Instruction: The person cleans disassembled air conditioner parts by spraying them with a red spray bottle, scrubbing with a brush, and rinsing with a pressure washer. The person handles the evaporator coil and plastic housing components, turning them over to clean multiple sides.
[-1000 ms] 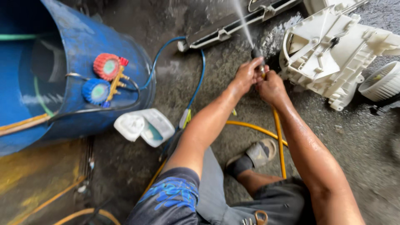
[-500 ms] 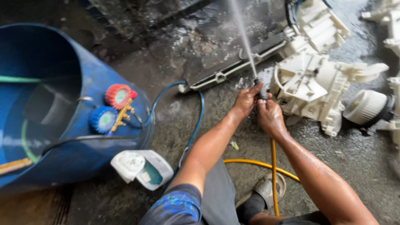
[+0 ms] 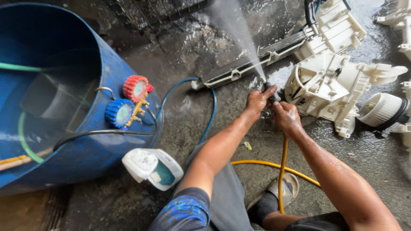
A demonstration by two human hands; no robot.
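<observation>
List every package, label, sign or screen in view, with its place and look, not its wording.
Jug: lying tipped on the wet floor beside the blue barrel; white plastic with a teal patch on its side.
Red gauge: hung on the barrel's rim; round dial face.
Blue gauge: just below the red one; round dial face.
No signs or screens.

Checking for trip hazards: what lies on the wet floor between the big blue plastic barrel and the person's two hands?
In the head view, a blue hose curves across the wet concrete between the blue plastic barrel and the hands.
</observation>
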